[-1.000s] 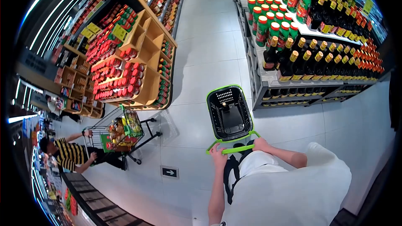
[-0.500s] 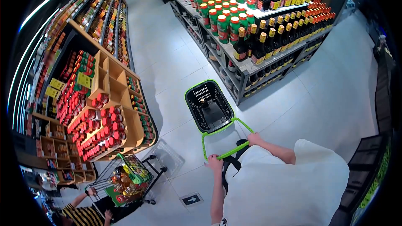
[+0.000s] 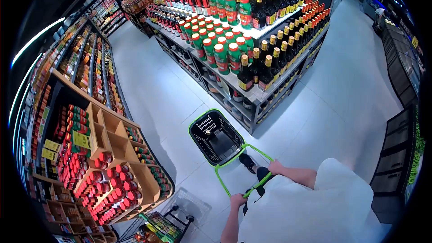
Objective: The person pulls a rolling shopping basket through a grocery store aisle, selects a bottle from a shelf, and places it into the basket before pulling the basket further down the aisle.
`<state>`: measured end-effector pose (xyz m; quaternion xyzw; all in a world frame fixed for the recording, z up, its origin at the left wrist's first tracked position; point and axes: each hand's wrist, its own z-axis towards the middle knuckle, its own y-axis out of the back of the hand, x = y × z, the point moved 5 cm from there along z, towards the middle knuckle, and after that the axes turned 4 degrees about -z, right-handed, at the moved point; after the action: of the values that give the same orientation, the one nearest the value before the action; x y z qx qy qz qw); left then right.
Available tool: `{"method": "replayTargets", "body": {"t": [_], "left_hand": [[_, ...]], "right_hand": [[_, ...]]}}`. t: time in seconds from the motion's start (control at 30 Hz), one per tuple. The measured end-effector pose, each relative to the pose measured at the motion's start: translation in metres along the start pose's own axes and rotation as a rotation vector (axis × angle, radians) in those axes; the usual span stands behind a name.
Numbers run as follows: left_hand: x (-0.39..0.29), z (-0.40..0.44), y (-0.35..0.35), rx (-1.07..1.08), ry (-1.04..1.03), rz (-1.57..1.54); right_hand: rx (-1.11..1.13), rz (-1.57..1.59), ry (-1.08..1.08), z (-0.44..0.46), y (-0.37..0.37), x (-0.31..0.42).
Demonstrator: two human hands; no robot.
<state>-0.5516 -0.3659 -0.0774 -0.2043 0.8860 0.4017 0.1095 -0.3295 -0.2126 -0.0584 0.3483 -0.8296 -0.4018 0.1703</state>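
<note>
A black shopping basket (image 3: 200, 140) with a bright green rim stands on the floor ahead of me. Its long green handle (image 3: 258, 186) reaches back toward my body. My left hand (image 3: 237, 201) is closed around the handle's left end, while my right hand (image 3: 276, 168) grips the right end. Inside the basket a small pale round spot shows near the far left; I cannot make out what it is. My shoe (image 3: 247, 162) shows just behind the basket.
A display shelf (image 3: 260, 91) of green-and-red containers and dark bottles stands ahead. To the left is a wooden stand (image 3: 146, 184) of red-lidded jars. A loaded shopping cart (image 3: 164, 225) is at lower left. Dark cabinets (image 3: 391, 166) line the right side.
The view has tilted upward and turned, so the display shelf looks closer and lower. The cart has slid toward the bottom edge, its pusher out of view. Both hands still hold the handle.
</note>
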Motion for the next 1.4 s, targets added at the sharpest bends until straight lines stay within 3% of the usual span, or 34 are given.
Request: {"method": "replayTargets", "body": {"t": [0.2,0.33,0.47,0.57,0.7,0.93,1.2,1.4], "left_hand": [[0.008,0.054,0.064,0.000,0.073,-0.011],[0.003,0.092,0.111,0.043,0.097,-0.040],[0.011,0.125,0.151,-0.066,0.055,0.084],[0.022,0.147,0.181,0.027,0.132,0.071],[0.040,0.165,0.212,-0.103,0.114,0.044],[0.081,0.194,0.234,0.026,0.096,0.067],[0.143,0.232,0.313,0.106,0.162,0.012],[0.172,0.254,0.353,-0.070,0.133,0.020]], "right_hand": [[-0.098,0.027,-0.036,0.062,0.050,-0.037],[-0.035,0.180,-0.039,0.106,0.074,-0.065],[0.050,0.221,-0.022,0.143,0.100,-0.078],[0.112,0.247,-0.022,0.162,0.123,-0.081],[0.118,0.250,-0.024,0.193,0.159,-0.080],[0.280,0.281,0.022,0.246,0.166,-0.070],[0.320,0.277,0.022,0.327,0.231,-0.052],[0.257,0.218,0.007,0.355,0.294,-0.042]]}}
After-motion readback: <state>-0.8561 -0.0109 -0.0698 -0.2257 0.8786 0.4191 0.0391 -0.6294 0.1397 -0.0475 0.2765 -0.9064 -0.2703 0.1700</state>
